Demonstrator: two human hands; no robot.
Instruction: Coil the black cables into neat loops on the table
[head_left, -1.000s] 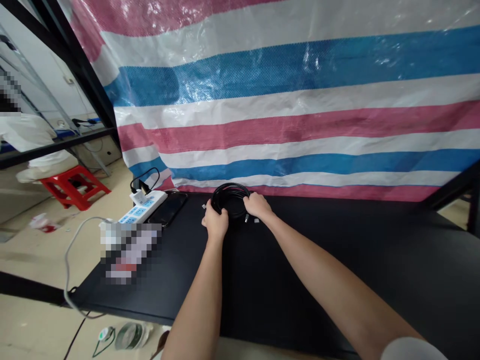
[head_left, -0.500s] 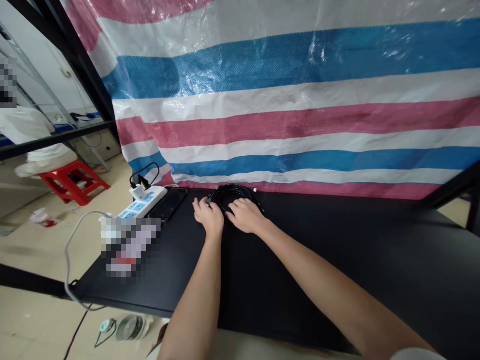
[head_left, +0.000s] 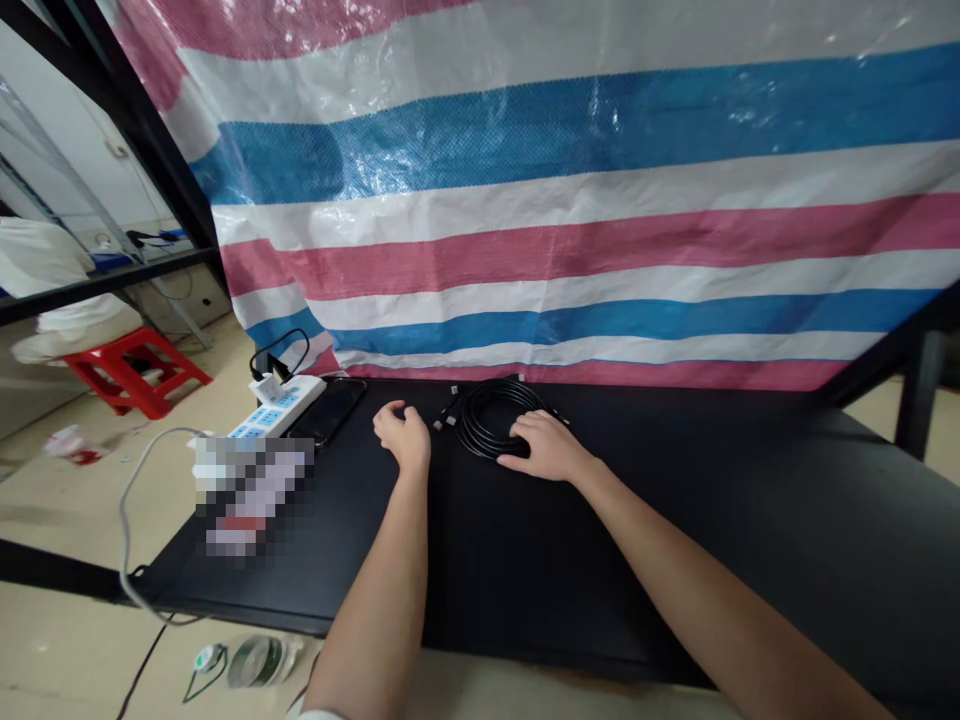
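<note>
A black cable (head_left: 474,436) lies in a round coil on the black table, several light-coloured connector ends sticking out at its left side and top. My right hand (head_left: 551,445) is on the coil's right part, fingers over the loops and thumb at the near edge, gripping it. Left of the connector ends, apart from the cable, my left hand (head_left: 403,435) hovers over or rests on the tabletop. Its fingers are loosely bent, thumb apart, with nothing seen in them.
A white power strip (head_left: 281,405) with a plugged-in charger and a dark phone (head_left: 335,410) lie left on the black table (head_left: 525,570). A striped tarp (head_left: 570,230) hangs behind. Beyond the left frame, a person sits on a red stool (head_left: 139,370).
The cable coil has shifted right and nearer along with my right hand. My left hand has come away from the coil, so the connector ends now show.
</note>
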